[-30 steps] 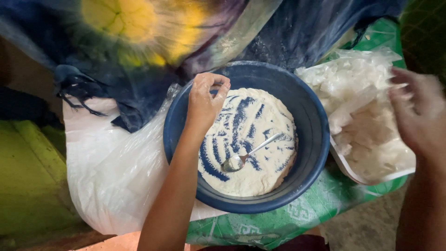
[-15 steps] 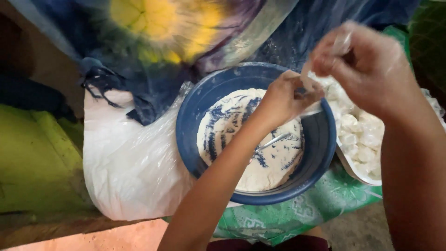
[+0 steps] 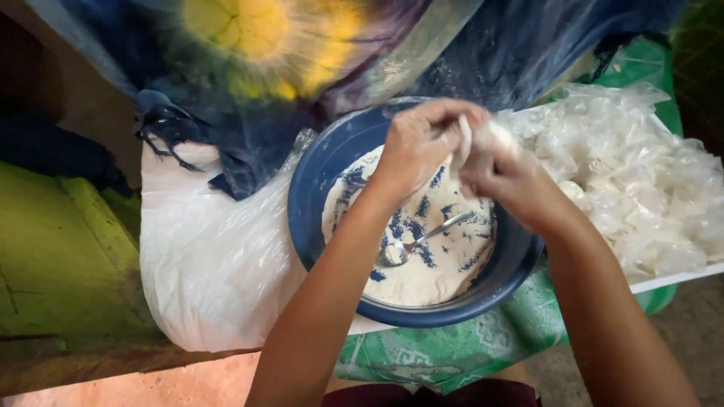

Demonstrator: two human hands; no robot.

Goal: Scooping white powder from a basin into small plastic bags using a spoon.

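head view, one item per line: left hand (image 3: 418,147) and right hand (image 3: 507,175), fingers pinched shut together on a small white packet (image 3: 477,138), held above the blue bowl (image 3: 320,188). bowl holds white powder (image 3: 422,271) and a metal spoon (image 3: 415,245) lying in it. tray of filled clear plastic bags (image 3: 641,188) just right of the bowl. white sack (image 3: 211,264) to its left. green patterned cloth (image 3: 452,350) beneath. tie-dyed fabric (image 3: 264,60) behind.

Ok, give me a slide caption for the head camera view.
Both hands, left hand and right hand, pinch a small clear bag above a blue bowl of white powder.
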